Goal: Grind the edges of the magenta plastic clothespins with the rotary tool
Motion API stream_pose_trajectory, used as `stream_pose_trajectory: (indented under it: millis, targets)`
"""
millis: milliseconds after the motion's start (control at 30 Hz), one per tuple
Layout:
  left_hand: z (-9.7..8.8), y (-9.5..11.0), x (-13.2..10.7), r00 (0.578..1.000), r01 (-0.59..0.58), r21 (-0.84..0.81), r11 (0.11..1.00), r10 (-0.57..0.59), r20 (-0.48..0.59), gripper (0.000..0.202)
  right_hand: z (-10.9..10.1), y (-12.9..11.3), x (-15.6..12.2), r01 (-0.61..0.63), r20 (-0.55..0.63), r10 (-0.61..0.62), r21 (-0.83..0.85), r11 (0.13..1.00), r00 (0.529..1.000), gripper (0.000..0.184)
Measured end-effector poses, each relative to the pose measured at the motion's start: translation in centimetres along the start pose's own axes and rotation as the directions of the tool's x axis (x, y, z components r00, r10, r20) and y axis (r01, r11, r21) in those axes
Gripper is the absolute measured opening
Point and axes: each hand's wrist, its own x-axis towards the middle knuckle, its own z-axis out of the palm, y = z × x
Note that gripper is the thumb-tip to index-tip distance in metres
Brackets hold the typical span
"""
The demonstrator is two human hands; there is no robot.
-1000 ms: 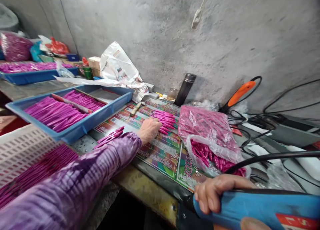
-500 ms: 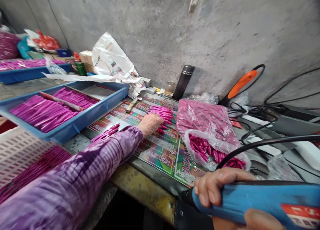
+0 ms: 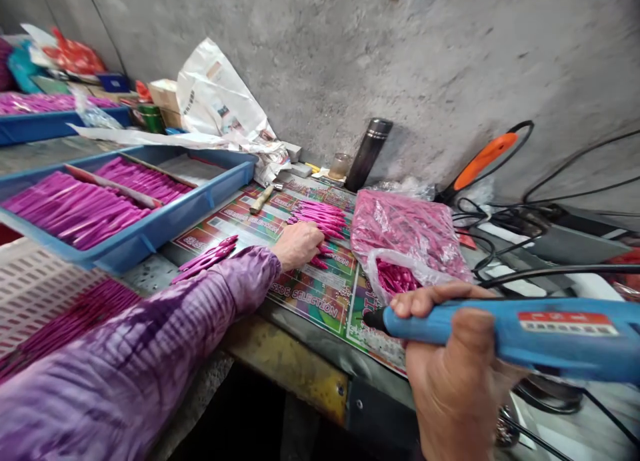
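Note:
My left hand (image 3: 299, 245), in a purple tie-dye sleeve, reaches to the near side of a pile of magenta pens (image 3: 325, 215) on the printed sheet (image 3: 305, 299). Its fingers are curled down at the pens, and what they pinch is hidden. My right hand (image 3: 453, 361) is wrapped round a blue electric screwdriver (image 3: 505, 327), held level above the bench's front edge with its black tip pointing left. A smaller bunch of magenta pens (image 3: 207, 257) lies beside my left sleeve. Behind the screwdriver, an open plastic bag (image 3: 405, 231) holds many magenta pieces.
At left stands a blue divided tray (image 3: 200, 204) with rows of pens, above a white basket (image 3: 43, 294). A small hammer (image 3: 263, 199) lies beyond my left hand. Against the wall are a black flask (image 3: 369, 155), a glass jar (image 3: 340, 166) and an orange-handled tool (image 3: 485, 159). Cables (image 3: 493, 244) tangle at right.
My right hand has raised the screwdriver and turned, its thumb now on the near side. My left hand stays by the pile, with slight movement. The view has shifted a little.

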Motion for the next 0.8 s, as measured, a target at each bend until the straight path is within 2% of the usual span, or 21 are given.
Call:
stream_pose_trajectory:
  millis: [233,400,467,533,600,633,700,800]
  targets:
    - [-0.5,-0.1,-2.1,0.993,0.012,-0.165,0.986,-0.031,-0.111,0.018,0.7,1.7,0.7,0.051,-0.025,-0.051,0.009,0.999,0.998,0.031]
    - [-0.9,0.6,-4.4,0.984,0.016,-0.344,0.939,-0.076,-0.163,0.013,0.5,2.1,0.9,0.070,-0.023,-0.070,0.006,0.997,0.997,0.037]
    - [-0.8,1.0,-5.7,0.986,0.028,-0.546,0.837,-0.114,-0.124,0.013,0.5,2.0,0.9,0.066,-0.028,-0.065,0.013,0.998,0.997,0.039]
    - [-0.6,1.5,-7.1,0.986,0.095,-0.762,0.641,-0.164,-0.015,0.017,0.4,1.9,0.8,0.056,-0.034,-0.055,0.019,0.998,0.998,0.041]
    - [-0.4,1.9,-8.6,0.978,0.172,-0.858,0.485,-0.192,0.087,0.022,0.3,1.5,0.6,0.042,-0.040,-0.041,0.021,0.999,0.998,0.042]
    - [-0.4,2.2,-9.2,0.974,0.193,-0.873,0.448,-0.197,0.114,0.022,0.2,1.3,0.4,0.036,-0.042,-0.035,0.020,0.999,0.999,0.043]
    - [-0.3,2.6,-10.5,0.973,0.199,-0.882,0.427,-0.195,0.125,0.020,0.2,0.7,0.1,0.026,-0.047,-0.026,0.014,1.000,0.999,0.046]
    - [-0.1,3.1,-12.1,0.987,0.127,-0.874,0.469,-0.145,0.066,0.018,0.1,-0.3,-0.3,0.004,-0.061,-0.005,-0.007,1.000,0.998,0.053]
